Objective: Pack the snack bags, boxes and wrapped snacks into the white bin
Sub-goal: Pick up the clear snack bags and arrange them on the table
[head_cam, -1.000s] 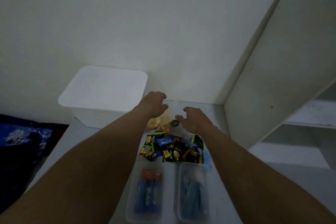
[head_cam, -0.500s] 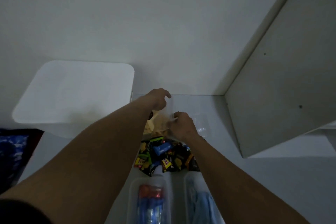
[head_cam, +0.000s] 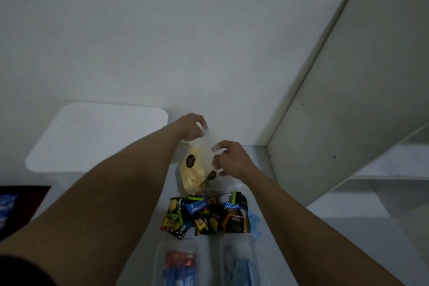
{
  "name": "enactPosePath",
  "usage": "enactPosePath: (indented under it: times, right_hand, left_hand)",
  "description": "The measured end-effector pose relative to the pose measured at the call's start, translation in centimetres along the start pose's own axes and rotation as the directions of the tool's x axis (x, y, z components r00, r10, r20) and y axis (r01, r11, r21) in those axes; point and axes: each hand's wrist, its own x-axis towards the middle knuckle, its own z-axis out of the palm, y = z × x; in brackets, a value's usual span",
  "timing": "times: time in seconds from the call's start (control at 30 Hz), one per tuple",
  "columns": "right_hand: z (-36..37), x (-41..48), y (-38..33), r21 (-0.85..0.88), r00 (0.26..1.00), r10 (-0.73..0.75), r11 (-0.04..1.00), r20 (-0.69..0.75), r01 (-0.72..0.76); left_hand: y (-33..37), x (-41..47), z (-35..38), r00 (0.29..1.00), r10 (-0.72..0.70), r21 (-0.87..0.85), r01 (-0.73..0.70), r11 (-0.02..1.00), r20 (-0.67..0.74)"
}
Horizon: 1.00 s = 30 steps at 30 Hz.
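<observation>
A clear snack bag (head_cam: 193,173) of yellow chips with a round dark label is lifted off the white shelf surface, tilted. My left hand (head_cam: 191,126) grips its top edge at the back. My right hand (head_cam: 232,158) grips the clear plastic on its right side. Below the bag lies a pile of small wrapped snacks (head_cam: 205,215) in black, yellow and blue wrappers. The white bin (head_cam: 97,134) stands at the left with a flat white lid over it, so its inside is hidden.
Two clear plastic boxes (head_cam: 178,262) (head_cam: 239,262) with blue and red contents lie nearest to me. A tall white panel (head_cam: 348,100) and shelves rise at the right. The wall is close behind. Dark blue cloth (head_cam: 9,206) lies at the far left.
Both hands went from reaching over the chip bag to gripping it, and it has risen off the surface. My head has tilted, shifting the bin in view.
</observation>
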Motion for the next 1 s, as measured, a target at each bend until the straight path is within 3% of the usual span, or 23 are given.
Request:
enactPosePath:
  times: [0.2,0.4,0.63,0.77,1.0]
  right_hand:
    - [-5.8,-3.1,-4.4,-0.104,0.979,-0.157,0.984,-0.133,0.143]
    - [-10.4,-6.4,-10.4,-0.213,0.901,-0.367,0.923,-0.232,0.321]
    - [-14.1,-9.6,-15.6,-0.153,0.869,-0.466,0.883,-0.168,0.444]
    - [-15.2,-10.7,-17.2,-0.202,0.81,-0.559,0.826,-0.177,0.525]
    - [-16.9,-11.2,-18.4,-0.243,0.791,-0.588,0.803,-0.172,0.544]
  left_hand:
    - [4.2,-4.9,-5.6,0.997,-0.015,-0.122,0.006,0.993,-0.08]
    - [9.4,-10.4,-9.4,0.983,-0.049,-0.356,-0.017,0.934,-0.177]
    - [13.5,-14.2,-11.9,0.954,0.048,-0.506,-0.2,0.839,-0.297]
    - [15.1,-15.1,-12.4,0.931,0.048,-0.543,-0.252,0.801,-0.361]
    - [17.5,-15.7,-12.4,0.936,0.113,-0.566,-0.295,0.77,-0.334]
